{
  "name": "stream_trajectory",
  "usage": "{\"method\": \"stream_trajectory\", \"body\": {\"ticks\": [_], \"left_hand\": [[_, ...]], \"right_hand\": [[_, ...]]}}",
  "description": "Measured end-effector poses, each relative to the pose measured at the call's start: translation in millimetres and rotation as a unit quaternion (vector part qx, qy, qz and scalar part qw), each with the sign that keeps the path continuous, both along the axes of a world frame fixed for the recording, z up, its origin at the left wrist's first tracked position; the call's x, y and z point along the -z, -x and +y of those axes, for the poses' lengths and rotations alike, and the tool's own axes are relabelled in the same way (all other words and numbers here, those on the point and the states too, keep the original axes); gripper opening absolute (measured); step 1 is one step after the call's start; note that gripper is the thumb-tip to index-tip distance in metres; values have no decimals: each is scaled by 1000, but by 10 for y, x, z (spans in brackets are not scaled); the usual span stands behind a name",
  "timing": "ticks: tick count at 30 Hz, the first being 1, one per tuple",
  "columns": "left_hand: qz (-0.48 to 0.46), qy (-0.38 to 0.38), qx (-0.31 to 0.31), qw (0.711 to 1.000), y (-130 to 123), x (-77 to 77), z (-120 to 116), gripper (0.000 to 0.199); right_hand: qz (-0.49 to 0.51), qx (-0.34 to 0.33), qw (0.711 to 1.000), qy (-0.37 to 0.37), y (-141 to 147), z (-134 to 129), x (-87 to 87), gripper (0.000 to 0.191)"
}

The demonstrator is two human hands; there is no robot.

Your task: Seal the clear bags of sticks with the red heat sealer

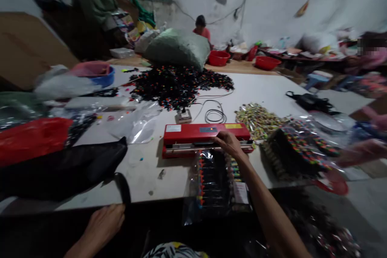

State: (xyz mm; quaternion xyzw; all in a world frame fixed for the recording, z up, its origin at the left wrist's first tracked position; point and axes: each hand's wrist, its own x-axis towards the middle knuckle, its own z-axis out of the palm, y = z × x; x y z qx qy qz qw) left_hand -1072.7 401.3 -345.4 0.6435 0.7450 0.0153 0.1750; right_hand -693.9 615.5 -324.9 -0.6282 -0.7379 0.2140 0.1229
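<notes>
A red bar-type bag sealer (207, 140) stands on the white table (142, 169), and my right hand (229, 144) presses down on its front bar. A clear plastic bag (214, 183) of dark strung items with coloured ends hangs from the sealer's jaw towards the table edge. My left hand (104, 223) is low at the near table edge, next to a black strap (123, 187) from a black fabric bag (63, 171). I cannot tell whether it grips the strap.
A heap of black and coloured pieces (177, 86) lies behind the sealer, with a cord and plug box (184, 116). Wrapped sweets (258, 121) and filled bags (298, 149) lie right. A co-worker's blurred hand (361, 152) reaches in from the right. Another person (201, 28) sits beyond.
</notes>
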Motion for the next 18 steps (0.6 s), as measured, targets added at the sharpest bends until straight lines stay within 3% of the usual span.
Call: {"method": "stream_trajectory", "body": {"ticks": [2, 4, 7, 10, 13, 16, 18], "left_hand": [[-3, 5, 26, 1000, -285, -40, 303, 29], [-131, 22, 19, 991, -639, -54, 602, 35], [-385, 122, 24, 915, -1244, 127, 875, 59], [-492, 168, 49, 853, -1813, 368, 872, 68], [-534, 134, 101, 829, -2284, 363, 751, 70], [-521, 69, 267, 808, -2786, 206, 701, 83], [-451, 3, 343, 824, -3169, 166, 734, 88]], "right_hand": [[17, 110, 993, -48, -244, -238, 16, 36], [41, 186, 982, -14, -468, -590, 124, 40], [116, 190, 970, 99, -666, -1181, 440, 42], [169, 234, 952, 103, -779, -1558, 748, 47], [271, 319, 906, 64, -1020, -1589, 860, 50], [386, 369, 845, 29, -1362, -1469, 802, 49], [437, 390, 811, -11, -1533, -1444, 739, 50]]}}
